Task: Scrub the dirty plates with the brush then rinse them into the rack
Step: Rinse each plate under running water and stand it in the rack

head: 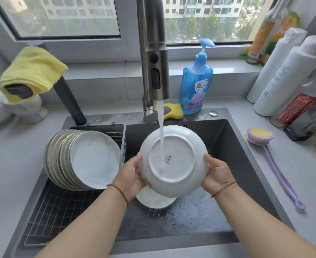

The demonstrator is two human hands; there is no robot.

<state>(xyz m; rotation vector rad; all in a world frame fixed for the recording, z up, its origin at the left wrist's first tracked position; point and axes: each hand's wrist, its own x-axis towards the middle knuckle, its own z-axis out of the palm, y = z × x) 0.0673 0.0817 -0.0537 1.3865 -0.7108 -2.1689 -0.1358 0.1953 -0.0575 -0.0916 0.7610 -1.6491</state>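
Both hands are gripping one white plate (174, 161) by its rim, underside up, under the running tap (158, 71): left hand (133, 175), right hand (216, 174), fingers curled round the edges. About seven plates (86, 159) are standing in the rack (60, 207); another is lying in the sink (228, 138). One brush (272, 161) is lying on the counter. One white bottle (287, 79) is reading "PAC".

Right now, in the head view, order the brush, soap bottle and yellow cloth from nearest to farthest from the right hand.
1. Brush: on the counter right of the sink, nearest the right hand.
2. Soap bottle: behind the sink, beside the tap.
3. Yellow cloth: far left, draped over a dark bar.
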